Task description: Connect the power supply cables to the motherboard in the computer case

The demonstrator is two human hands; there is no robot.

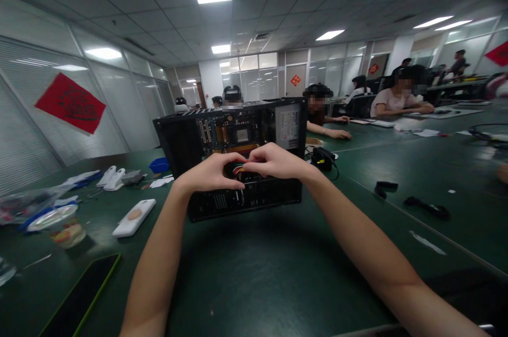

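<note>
A black computer case stands on the table with its open side towards me. Inside show the motherboard and, at the upper right, a labelled power supply. In front of the lower middle of the case, my right hand pinches a small bundle of coloured wires. My left hand curves around the left of the wires, its thumb and fingers apart. The left fingertips meet those of the right hand above the wires. Where the wires end is hidden.
Left on the green table lie a phone, a white power bank, a plastic cup and a blue box. Black parts lie to the right. Behind the case, a co-worker's arm rests on the table.
</note>
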